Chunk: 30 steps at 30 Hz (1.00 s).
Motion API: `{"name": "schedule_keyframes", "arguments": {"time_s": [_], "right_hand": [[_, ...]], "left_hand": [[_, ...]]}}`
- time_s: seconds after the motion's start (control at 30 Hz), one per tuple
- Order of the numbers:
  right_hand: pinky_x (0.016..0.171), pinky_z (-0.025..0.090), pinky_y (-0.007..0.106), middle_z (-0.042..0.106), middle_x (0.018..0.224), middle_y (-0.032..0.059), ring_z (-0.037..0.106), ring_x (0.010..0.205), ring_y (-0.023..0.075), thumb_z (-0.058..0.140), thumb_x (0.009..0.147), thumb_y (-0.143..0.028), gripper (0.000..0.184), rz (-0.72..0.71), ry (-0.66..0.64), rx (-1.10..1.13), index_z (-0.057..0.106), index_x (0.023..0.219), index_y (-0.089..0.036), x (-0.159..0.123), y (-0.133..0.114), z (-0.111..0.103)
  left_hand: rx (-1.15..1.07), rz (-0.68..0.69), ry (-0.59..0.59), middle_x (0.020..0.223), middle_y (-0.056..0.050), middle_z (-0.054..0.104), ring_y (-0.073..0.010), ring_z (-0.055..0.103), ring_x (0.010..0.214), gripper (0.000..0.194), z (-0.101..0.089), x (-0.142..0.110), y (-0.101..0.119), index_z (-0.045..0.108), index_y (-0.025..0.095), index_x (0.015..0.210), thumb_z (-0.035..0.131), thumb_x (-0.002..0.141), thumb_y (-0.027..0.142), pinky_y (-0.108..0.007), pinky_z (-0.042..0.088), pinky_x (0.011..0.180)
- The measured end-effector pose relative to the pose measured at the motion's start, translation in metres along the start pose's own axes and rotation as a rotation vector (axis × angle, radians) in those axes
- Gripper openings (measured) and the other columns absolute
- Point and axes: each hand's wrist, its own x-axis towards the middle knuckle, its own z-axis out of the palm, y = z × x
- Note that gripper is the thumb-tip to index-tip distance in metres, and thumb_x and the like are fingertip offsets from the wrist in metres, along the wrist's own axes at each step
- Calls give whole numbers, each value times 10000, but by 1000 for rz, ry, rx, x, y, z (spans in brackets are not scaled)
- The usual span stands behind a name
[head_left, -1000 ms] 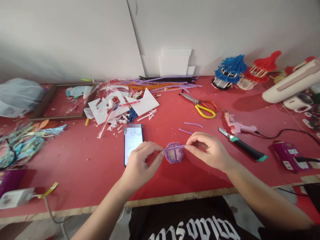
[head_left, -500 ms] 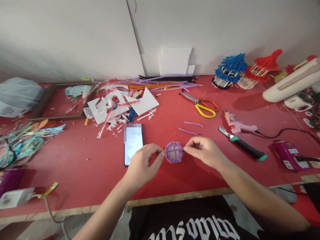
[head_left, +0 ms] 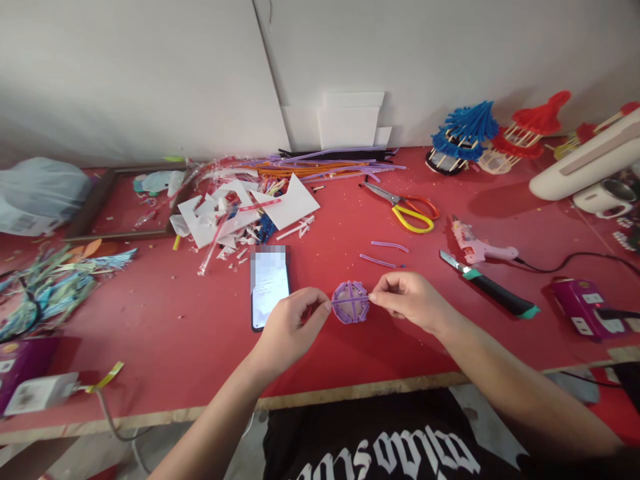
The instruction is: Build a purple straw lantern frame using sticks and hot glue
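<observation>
One purple pipe-cleaner strip [head_left: 344, 301] was held across the round purple frame [head_left: 352, 315] on the red table [head_left: 200, 360], its ends pinched by the left hand [head_left: 295, 327] and right hand [head_left: 413, 300]. Two short pieces [head_left: 379, 261] were seen beyond, near the scissors [head_left: 413, 220].

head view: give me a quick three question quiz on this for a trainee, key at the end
1. True or false: the left hand and the right hand are at opposite sides of the round purple piece.
2. What colour is the glue gun? a) blue b) pink c) green
3. How many short purple strips lie loose between the scissors and the right hand?

Key: 1 true; 2 b; 3 two.
</observation>
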Motion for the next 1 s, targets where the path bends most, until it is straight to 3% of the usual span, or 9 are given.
{"name": "schedule_keyframes", "arguments": {"time_s": [1.0], "right_hand": [[469, 264, 229, 446, 490, -77, 380, 475, 77, 723, 750, -408, 257, 13, 2, -2, 598, 695, -190, 2, 8, -1]], "left_hand": [[12, 1, -25, 723, 10, 630, -131, 540, 639, 230, 3, 1, -2, 612, 193, 802, 474, 952, 300, -259, 398, 596]]}}
